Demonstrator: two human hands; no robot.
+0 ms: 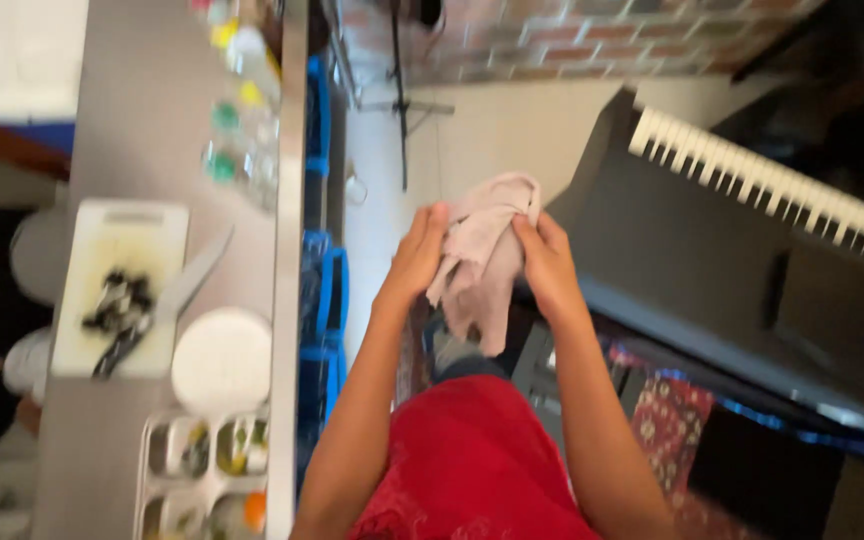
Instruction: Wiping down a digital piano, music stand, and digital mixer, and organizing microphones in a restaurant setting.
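Both hands up at frame centre, sharing one crumpled pale pinkish-grey cloth [480,255]. Left hand [414,258] at 9 o'clock of the cloth, fingers straight and close together, pressed flat against its side; right hand [549,265] at 3 o'clock, fingers curled narrow around the fabric, thumb on top. Cloth bunched between the palms, a loose end hanging toward 6 o'clock over the red garment [472,465]. Steel counter [142,120] runs along the left edge, well apart from the hands. On it, at 9 o'clock of the left hand: white cutting board [117,285] with dark chopped bits and a knife [167,305] lying on it. White round plate [220,360] just beside the board at its 4 o'clock. Steel compartment tray [202,470] at 6 o'clock of the plate, food in the wells, blurry. Capped bottles [242,120] at the counter's far end, 12 o'clock. Dark keyboard piano [752,240] at 3 o'clock of the right hand, near it. Brick wall [572,40] at 12 o'clock.
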